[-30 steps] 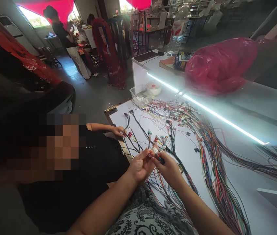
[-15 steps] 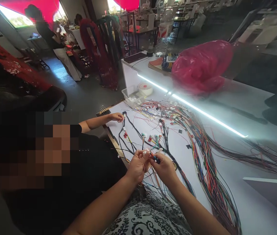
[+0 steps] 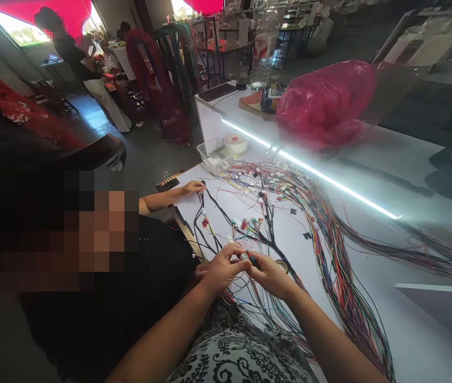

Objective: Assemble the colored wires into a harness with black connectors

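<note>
Both hands, the left hand (image 3: 222, 268) and right hand (image 3: 269, 274), meet at lower centre, pinching a small connector (image 3: 245, 256) raised off the tabletop (image 3: 369, 298), apparently so its wires (image 3: 250, 303) hang free.

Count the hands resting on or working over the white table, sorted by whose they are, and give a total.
Wearer's hands: 2, the left hand and right hand, pinching a small connector between them.
Co-worker's hands: 1, the co-worker's hand at the wire harness on the table.
Total: 3
</note>
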### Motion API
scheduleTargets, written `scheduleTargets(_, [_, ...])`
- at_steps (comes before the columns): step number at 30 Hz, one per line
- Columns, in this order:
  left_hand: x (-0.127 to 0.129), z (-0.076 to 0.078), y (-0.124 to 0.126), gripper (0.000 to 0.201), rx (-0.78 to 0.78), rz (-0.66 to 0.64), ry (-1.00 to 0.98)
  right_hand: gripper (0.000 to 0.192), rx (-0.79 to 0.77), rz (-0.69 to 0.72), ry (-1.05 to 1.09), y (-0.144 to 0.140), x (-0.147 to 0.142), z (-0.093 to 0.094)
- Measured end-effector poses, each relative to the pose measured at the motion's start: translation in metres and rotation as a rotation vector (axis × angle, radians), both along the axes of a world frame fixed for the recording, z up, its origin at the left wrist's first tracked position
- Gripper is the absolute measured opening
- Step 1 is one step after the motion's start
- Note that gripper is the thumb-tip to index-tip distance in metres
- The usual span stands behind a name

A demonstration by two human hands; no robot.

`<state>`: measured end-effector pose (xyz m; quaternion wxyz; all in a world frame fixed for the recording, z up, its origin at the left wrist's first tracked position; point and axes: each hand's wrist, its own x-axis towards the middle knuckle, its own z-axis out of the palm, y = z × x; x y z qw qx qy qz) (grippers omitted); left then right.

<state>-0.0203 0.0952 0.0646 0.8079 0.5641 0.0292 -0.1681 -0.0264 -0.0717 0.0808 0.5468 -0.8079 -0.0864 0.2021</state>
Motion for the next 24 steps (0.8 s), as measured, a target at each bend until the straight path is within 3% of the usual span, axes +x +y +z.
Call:
scheduleTargets(4, [-0.001, -0.001, -0.002, 0.02, 0.041, -0.026, 0.015, 0.024, 0.022, 0.01, 0.01, 0.003, -0.003, 0.0])
scheduleTargets(9, [-0.005, -0.001, -0.012, 0.028, -0.207, 0.041, 0.269, 0.02, 0.045, -0.031, 0.027, 0.003, -0.004, 0.002])
scheduleTargets(16, [0.005, -0.011, -0.019, 0.027, -0.329, 0.197, 0.471, 0.015, 0.098, -0.177, 0.068, 0.008, -0.018, -0.008])
scheduleTargets(19, [0.011, -0.017, -0.018, 0.019, -0.347, 0.244, 0.54, 0.018, 0.187, -0.298, 0.142, 0.01, -0.026, -0.021])
scheduleTargets(24, [0.023, -0.031, -0.018, 0.009, -0.27, 0.341, 0.53, 0.035, 0.361, -0.688, 0.353, -0.006, -0.025, -0.049])
